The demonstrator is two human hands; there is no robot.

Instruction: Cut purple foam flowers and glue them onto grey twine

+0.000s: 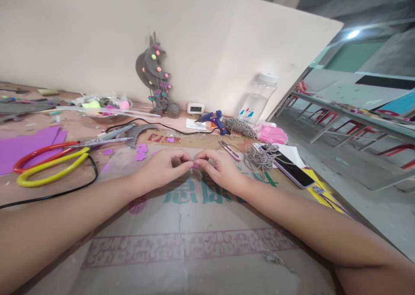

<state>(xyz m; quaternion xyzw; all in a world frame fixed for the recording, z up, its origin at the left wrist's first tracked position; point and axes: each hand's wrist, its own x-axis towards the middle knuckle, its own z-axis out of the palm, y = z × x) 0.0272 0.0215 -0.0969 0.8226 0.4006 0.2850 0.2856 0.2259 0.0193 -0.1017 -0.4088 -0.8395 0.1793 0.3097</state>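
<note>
My left hand (167, 167) and my right hand (218, 167) meet over the middle of the printed cardboard (155, 226). Thumb and forefinger of each are pinched on a small purple piece (196, 165), mostly covered by the fingertips. Its exact shape cannot be made out. To the left of my left hand lie several purple flower-shaped cutouts (141, 152). A pair of thread snips (230, 151) rests just beyond my right hand, beside a tangle of grey cord (262, 156).
Red-and-yellow-handled scissors (52, 161) and purple sheets (29, 148) lie left. Behind stand a bowl of craft bits (106, 115), a grey hanging ornament (155, 74), a blue glue gun (214, 121) with its cord, and a clear bottle (257, 98). A phone (292, 168) lies right.
</note>
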